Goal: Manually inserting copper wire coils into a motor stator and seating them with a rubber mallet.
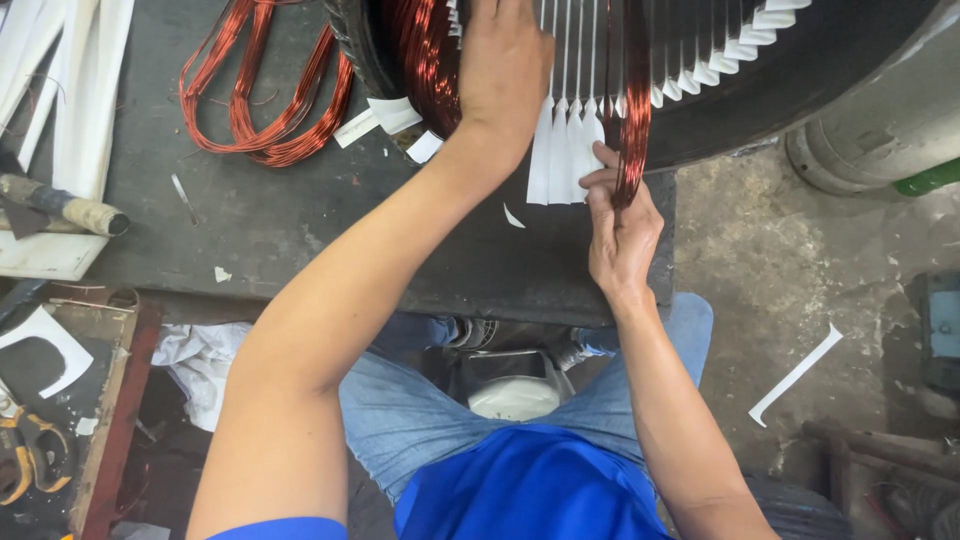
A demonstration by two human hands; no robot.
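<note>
A large motor stator (800, 70) is seen at the top centre and upper right of the frame, its dark round housing resting on a dark work surface (280, 220). White insulation paper strips (565, 150) hang out of its slots in a row along the lower edge of the bore.

The right hand (622, 225) is located just right of centre. Its fingers are closed in a pinch on a bundle of copper wire coil (632, 110), which runs upward from the fingertips into the stator slots, just beside the white strips. The thumb and forefinger are pressed against the lower loop of the bundle.

The left hand (505, 60) is placed at the top centre, palm down, laid on the copper windings (425, 60) at the stator mouth. Its fingers are cut off by the top edge of the frame, so whether anything is gripped cannot be told.

A loose coil of copper wire (265, 95) is laid on the work surface at the upper left, well apart from both hands. A wooden-handled tool (60, 205) lies at the left edge. Scissors with yellow handles (25, 455) are seen at the lower left. A white paper offcut (795, 375) lies on the concrete floor (780, 260) at the right.
</note>
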